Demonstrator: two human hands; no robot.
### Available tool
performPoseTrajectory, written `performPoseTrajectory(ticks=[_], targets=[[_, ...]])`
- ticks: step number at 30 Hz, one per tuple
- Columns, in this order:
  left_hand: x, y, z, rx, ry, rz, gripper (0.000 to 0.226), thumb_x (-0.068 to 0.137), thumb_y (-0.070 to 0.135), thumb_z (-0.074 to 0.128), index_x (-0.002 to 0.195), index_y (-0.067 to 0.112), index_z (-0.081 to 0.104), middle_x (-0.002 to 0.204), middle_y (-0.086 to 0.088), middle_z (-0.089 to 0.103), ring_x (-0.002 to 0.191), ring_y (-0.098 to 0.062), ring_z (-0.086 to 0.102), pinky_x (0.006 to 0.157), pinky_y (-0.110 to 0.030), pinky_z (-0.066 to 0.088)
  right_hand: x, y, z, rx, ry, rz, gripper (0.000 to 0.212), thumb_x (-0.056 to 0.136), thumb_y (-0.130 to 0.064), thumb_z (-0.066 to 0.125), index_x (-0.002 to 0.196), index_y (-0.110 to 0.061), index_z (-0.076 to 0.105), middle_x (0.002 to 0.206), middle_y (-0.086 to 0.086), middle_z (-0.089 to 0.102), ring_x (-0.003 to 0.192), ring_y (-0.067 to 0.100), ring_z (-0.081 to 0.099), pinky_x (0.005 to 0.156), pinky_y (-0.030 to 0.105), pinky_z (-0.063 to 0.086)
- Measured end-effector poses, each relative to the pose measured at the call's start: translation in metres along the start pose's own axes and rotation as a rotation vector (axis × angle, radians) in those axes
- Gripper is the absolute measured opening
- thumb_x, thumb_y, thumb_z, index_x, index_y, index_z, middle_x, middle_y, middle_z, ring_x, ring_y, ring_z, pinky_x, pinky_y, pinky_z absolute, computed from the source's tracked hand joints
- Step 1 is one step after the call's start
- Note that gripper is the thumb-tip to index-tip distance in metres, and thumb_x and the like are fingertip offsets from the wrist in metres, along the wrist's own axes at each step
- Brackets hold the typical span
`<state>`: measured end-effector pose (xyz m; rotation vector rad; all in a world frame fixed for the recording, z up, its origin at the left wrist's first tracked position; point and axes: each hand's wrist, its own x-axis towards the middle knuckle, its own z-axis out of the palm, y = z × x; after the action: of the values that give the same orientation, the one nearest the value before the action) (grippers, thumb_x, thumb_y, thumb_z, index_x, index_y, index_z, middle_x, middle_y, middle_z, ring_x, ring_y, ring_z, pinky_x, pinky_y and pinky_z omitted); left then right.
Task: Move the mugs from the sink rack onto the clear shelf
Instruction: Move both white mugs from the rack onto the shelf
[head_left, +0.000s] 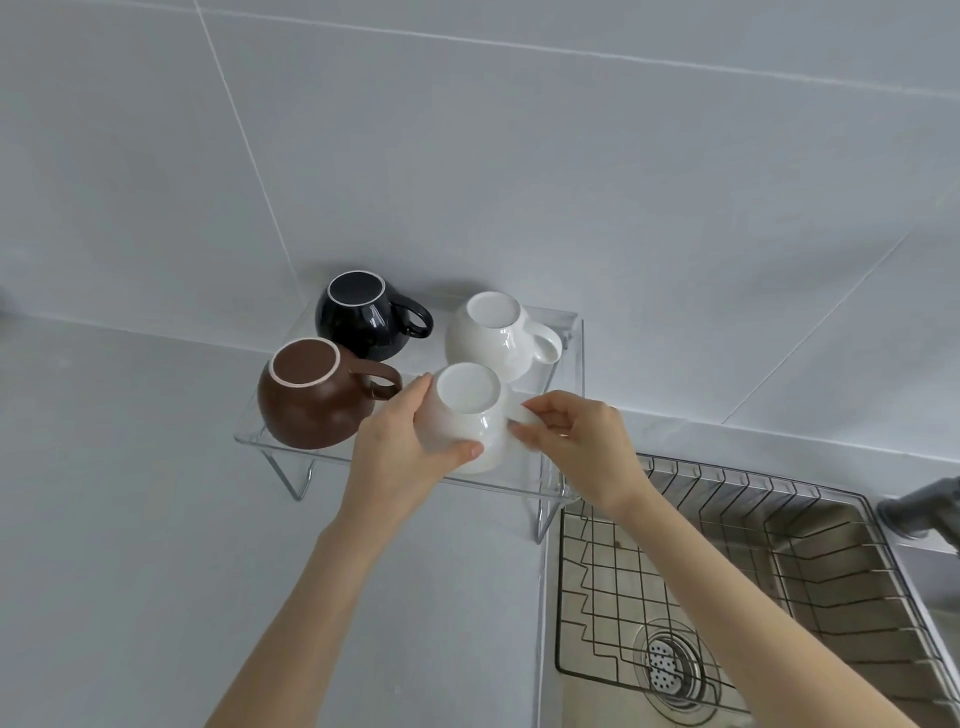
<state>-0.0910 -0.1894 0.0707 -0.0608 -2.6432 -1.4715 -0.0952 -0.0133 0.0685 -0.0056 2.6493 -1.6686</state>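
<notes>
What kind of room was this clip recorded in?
Most likely a home kitchen: a steel sink with a wire rack in it, a tiled wall, and upside-down mugs on a clear shelf on the counter.

I see a steel sink basin (826, 540) at lower right, its round perforated drain strainer (672, 667) on the basin floor, a grey faucet (922, 506) at the basin's right edge, grey countertop (130, 519) left of it and pale wall tiles (519, 156) beyond it.
</notes>
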Motion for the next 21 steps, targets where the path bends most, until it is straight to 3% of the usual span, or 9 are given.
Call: performPoseTrajectory(ticks=[4, 6, 9, 11, 14, 17, 21], targets=[[0.000, -0.004, 0.002, -0.017, 0.003, -0.011, 0.079, 0.057, 0.022, 0.083, 0.126, 0.016, 0.046, 0.122, 0.000, 0.058, 0.116, -0.018, 0.052, 0.096, -0.028, 0.040, 0.000, 0.002, 0.000, -0.003, 0.004, -0.017, 0.012, 0.075, -0.018, 0.071, 0.078, -0.028, 0.064, 0.079, -0.012, 0.069, 0.082, 0.011, 0.067, 0.083, 0.031, 0.055], [0.001, -0.007, 0.000, -0.027, -0.020, -0.013, 0.078, 0.056, 0.022, 0.084, 0.125, 0.017, 0.047, 0.122, 0.001, 0.057, 0.112, -0.016, 0.052, 0.095, -0.028, 0.040, -0.001, 0.004, 0.001, 0.004, 0.003, -0.013, 0.014, 0.076, -0.018, 0.071, 0.087, -0.024, 0.066, 0.082, -0.012, 0.069, 0.083, 0.008, 0.066, 0.080, 0.023, 0.053], [0.009, -0.012, -0.009, -0.026, -0.087, -0.008, 0.078, 0.054, 0.025, 0.085, 0.122, 0.021, 0.048, 0.117, 0.010, 0.049, 0.109, -0.013, 0.048, 0.092, -0.024, 0.037, -0.007, 0.009, 0.000, -0.013, 0.042, -0.045, 0.035, 0.077, -0.014, 0.070, 0.109, -0.020, 0.060, 0.092, -0.010, 0.065, 0.092, 0.007, 0.063, 0.083, 0.008, 0.048], [0.015, -0.016, -0.014, -0.021, -0.147, -0.025, 0.086, 0.052, 0.029, 0.086, 0.127, 0.024, 0.044, 0.122, 0.012, 0.044, 0.111, -0.012, 0.045, 0.095, -0.026, 0.035, -0.011, 0.012, 0.000, -0.053, 0.095, -0.096, 0.034, 0.078, -0.012, 0.069, 0.110, -0.017, 0.060, 0.093, -0.012, 0.063, 0.093, 0.000, 0.060, 0.084, 0.002, 0.043], [0.018, -0.018, -0.013, -0.031, -0.210, -0.037, 0.090, 0.055, 0.022, 0.084, 0.132, 0.024, 0.038, 0.128, 0.005, 0.050, 0.116, -0.013, 0.047, 0.097, -0.025, 0.035, -0.014, 0.016, -0.001, -0.086, 0.128, -0.125, 0.024, 0.078, -0.009, 0.068, 0.101, -0.012, 0.066, 0.083, -0.015, 0.064, 0.084, -0.011, 0.059, 0.081, 0.000, 0.043], [0.016, -0.018, -0.009, -0.043, -0.182, -0.035, 0.089, 0.056, 0.019, 0.084, 0.132, 0.022, 0.039, 0.128, -0.002, 0.054, 0.114, -0.012, 0.050, 0.096, -0.024, 0.036, -0.013, 0.017, -0.003, -0.075, 0.133, -0.130, 0.022, 0.078, -0.007, 0.068, 0.099, -0.010, 0.068, 0.081, -0.009, 0.066, 0.082, -0.006, 0.062, 0.079, 0.002, 0.046], [0.011, -0.018, -0.006, -0.056, -0.149, -0.023, 0.087, 0.055, 0.018, 0.084, 0.131, 0.021, 0.042, 0.124, -0.003, 0.056, 0.108, -0.009, 0.051, 0.095, -0.024, 0.038, -0.010, 0.019, -0.009, -0.066, 0.135, -0.117, 0.021, 0.078, -0.005, 0.067, 0.098, -0.011, 0.069, 0.081, -0.008, 0.067, 0.075, -0.016, 0.060, 0.074, 0.000, 0.045]])
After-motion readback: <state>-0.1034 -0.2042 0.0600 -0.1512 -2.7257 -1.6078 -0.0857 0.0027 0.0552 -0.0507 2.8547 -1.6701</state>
